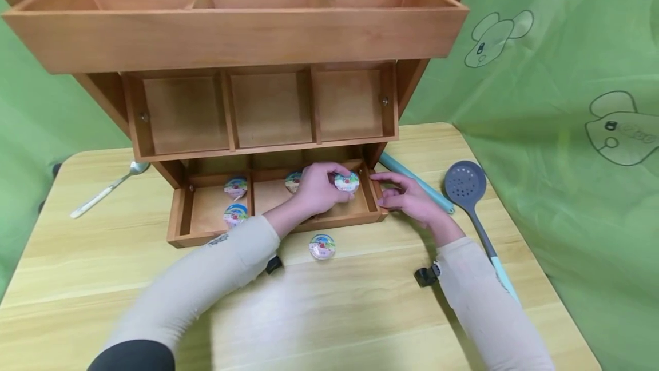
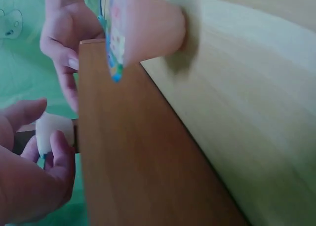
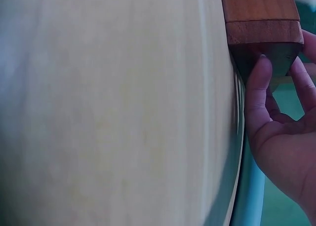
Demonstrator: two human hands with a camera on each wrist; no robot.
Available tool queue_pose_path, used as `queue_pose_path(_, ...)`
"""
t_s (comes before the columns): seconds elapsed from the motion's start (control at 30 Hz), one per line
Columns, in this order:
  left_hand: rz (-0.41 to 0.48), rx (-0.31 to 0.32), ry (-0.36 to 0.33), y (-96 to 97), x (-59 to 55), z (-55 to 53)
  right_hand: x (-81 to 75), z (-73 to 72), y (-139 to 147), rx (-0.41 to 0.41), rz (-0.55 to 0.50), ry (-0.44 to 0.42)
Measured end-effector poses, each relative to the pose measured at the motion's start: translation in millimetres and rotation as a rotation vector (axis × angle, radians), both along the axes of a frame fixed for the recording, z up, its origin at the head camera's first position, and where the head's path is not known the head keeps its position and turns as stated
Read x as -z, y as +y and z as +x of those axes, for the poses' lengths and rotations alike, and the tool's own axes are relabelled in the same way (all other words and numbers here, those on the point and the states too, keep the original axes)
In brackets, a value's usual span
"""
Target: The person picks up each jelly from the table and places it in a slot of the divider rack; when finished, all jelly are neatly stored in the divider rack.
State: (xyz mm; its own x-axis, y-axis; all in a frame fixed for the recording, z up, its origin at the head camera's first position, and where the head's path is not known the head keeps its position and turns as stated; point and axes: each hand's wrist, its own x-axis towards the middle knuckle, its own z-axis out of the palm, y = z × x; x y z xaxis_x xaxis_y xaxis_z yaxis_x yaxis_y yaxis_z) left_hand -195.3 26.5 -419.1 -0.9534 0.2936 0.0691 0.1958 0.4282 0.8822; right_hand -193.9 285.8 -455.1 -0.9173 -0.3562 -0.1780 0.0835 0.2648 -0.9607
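Note:
Thumb and fingers of my left hand (image 1: 316, 191) pinch a small jelly cup (image 1: 346, 182) with a printed lid, over the right part of the bottom tray (image 1: 342, 222) of a wooden rack. In the left wrist view the held cup's pale body (image 2: 53, 130) shows between the fingers. My right hand (image 1: 412, 199) holds the right end of that tray, its thumb (image 3: 259, 83) against the end face. Two jelly cups (image 1: 235, 187) are in the tray's left compartment, and another jelly cup (image 1: 293, 181) is partly hidden behind my left hand. One more cup (image 1: 322, 246) stands on the table before the tray.
Above hang the rack's middle tray (image 1: 273, 111) and top tray (image 1: 247, 39), each divided in three. A slotted skimmer (image 1: 465, 182) and a teal rod-like thing (image 1: 419, 182) lie to the right. On the left lies a spoon (image 1: 108, 191). Green cloth surrounds the table.

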Motion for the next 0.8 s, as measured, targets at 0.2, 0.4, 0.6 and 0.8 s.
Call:
queue_pose_path(0.2, -0.102, -0.102, -0.085, 20.4, 11.3, -15.2, 0.3, 0.1, 0.7, -0.001, -0.017, -0.004)
queue_pose_path(0.4, -0.131, -0.195, -0.108, 35.2, 20.0, -22.9, -0.3, 0.0, 0.2, 0.004, -0.019, -0.01)
queue_pose_path(0.6, -0.093, -0.248, -0.134, 44.9, 26.6, -23.1, 0.4, -0.8, 0.1, 0.003, -0.014, -0.008)
queue_pose_path(0.8, -0.034, -0.279, -0.154, 48.9, 32.5, -22.9, 1.2, -1.0, 1.3, -0.002, -0.013, 0.003)
